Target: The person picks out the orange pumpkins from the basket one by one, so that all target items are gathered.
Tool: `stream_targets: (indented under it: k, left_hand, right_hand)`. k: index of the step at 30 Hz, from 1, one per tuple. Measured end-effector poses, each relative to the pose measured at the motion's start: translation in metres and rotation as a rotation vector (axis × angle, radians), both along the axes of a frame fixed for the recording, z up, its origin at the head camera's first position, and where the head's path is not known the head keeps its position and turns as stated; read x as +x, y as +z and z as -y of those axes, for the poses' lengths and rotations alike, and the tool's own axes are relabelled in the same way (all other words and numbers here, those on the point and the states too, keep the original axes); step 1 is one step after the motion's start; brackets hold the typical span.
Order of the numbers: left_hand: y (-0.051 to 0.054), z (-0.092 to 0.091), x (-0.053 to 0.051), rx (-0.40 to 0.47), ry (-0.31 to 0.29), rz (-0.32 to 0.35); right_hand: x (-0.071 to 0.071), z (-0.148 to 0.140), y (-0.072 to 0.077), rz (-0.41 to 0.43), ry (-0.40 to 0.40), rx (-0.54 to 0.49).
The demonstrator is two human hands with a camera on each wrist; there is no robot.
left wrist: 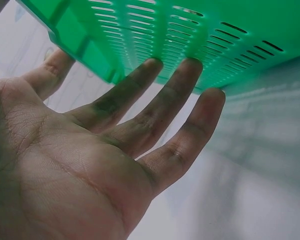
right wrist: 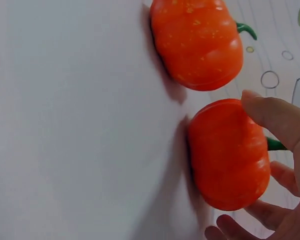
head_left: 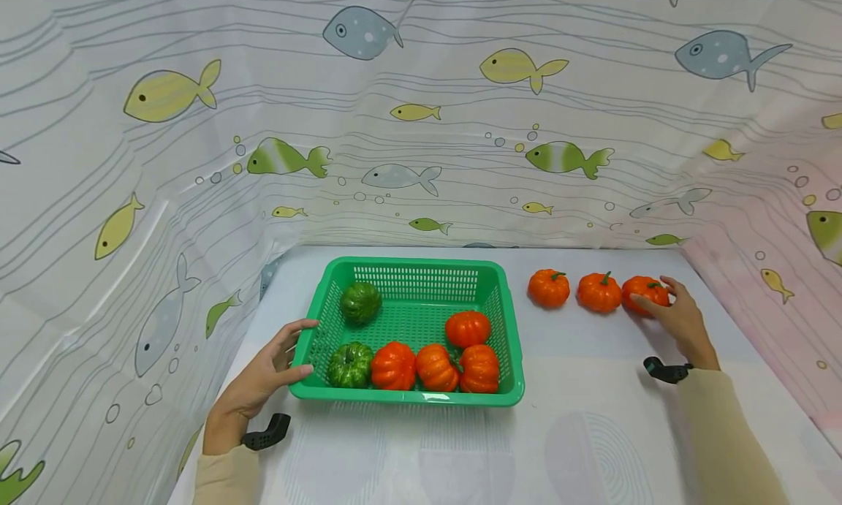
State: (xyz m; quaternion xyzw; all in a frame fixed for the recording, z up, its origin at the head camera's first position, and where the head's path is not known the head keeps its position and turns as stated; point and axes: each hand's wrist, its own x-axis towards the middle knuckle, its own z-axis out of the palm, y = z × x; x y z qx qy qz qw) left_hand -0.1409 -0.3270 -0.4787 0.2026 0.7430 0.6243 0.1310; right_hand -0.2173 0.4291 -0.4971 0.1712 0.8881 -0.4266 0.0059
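A green plastic basket [head_left: 408, 396] holds two green toy pumpkins [head_left: 360, 303] and several orange-red toy pumpkins [head_left: 393, 366]. At its left side, my left hand [head_left: 263, 377] rests its fingertips and thumb against the rim and wall. The left wrist view shows those fingers extended and spread by the slotted wall [left wrist: 140, 30]. My right hand [head_left: 680, 319] holds the rightmost orange pumpkin [right wrist: 227, 155] on the table, thumb on one side and fingers curled round the other. Its green stem [right wrist: 276, 144] points toward the palm.
Two more orange pumpkins [head_left: 549, 289] [head_left: 598, 293] stand in a row between the basket and my right hand. The white table [head_left: 559, 417] ends at a fish-patterned curtain [head_left: 460, 147] behind and at both sides. Black wrist devices [head_left: 266, 433] sit on both wrists.
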Motion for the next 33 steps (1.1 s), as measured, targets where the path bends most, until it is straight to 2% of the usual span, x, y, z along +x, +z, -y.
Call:
stream_targets:
  k: [4,8,14,19,26,33]
  left_hand:
    - [-0.001,0.0,0.0,0.008,-0.005,0.001]
    - [-0.001,0.001,0.001,0.009,-0.003,0.005]
    - [0.0,0.0,0.0,0.002,0.001,0.006]
    - [0.0,0.0,0.0,-0.002,0.008,0.018]
    - [-0.001,0.001,0.0,-0.008,0.014,0.021]
    - [0.0,0.0,0.0,-0.022,0.015,0.018]
  right_hand:
    - [0.002,0.005,0.01,-0.039,0.042,0.064]
    - [0.004,0.016,0.029,-0.096,0.091,0.123]
    - [0.003,0.042,0.06,-0.128,0.172,0.133]
    - [0.0,0.067,0.079,-0.129,0.254,0.142]
    - [0.003,0.103,0.096,-0.212,0.324,0.115]
    - [0.006,0.134,0.105,-0.308,0.374,0.083]
